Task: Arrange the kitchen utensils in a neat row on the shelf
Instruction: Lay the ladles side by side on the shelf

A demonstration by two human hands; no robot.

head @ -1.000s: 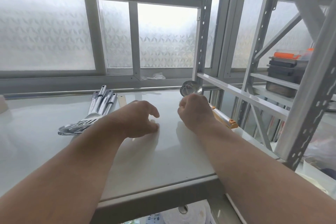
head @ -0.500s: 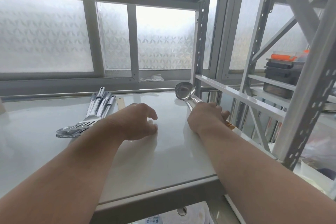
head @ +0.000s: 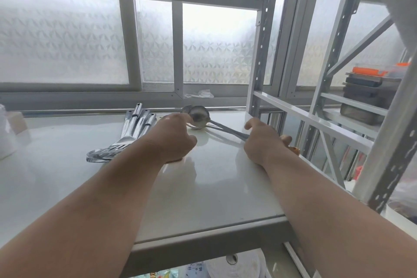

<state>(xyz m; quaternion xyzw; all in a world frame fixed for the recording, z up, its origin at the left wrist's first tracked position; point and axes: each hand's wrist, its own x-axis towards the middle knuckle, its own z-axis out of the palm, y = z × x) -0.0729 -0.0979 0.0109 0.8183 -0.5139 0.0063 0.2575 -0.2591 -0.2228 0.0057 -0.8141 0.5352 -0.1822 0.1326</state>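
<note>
Steel ladles [head: 199, 115] with long thin handles and orange-brown wooden grips lie across the back right of the white shelf [head: 214, 187]. My right hand [head: 264, 142] is closed around their handles near the wooden ends. My left hand [head: 174, 137] reaches forward, its fingertips touching the ladle bowls. A bundle of steel utensils [head: 126, 137], slotted spatulas with tubular handles, lies on the shelf to the left of my left hand.
Frosted windows stand behind the shelf. A perforated white upright [head: 259, 56] marks the back right corner, another the front right. Stacked dark containers with an orange lid [head: 367, 92] sit on a neighbouring rack at right. A white object [head: 6, 135] stands at the far left.
My right hand has swung the ladles left, so the bowls now sit near the shelf's middle back. My left hand moved forward from resting on the shelf to the ladle bowls.
</note>
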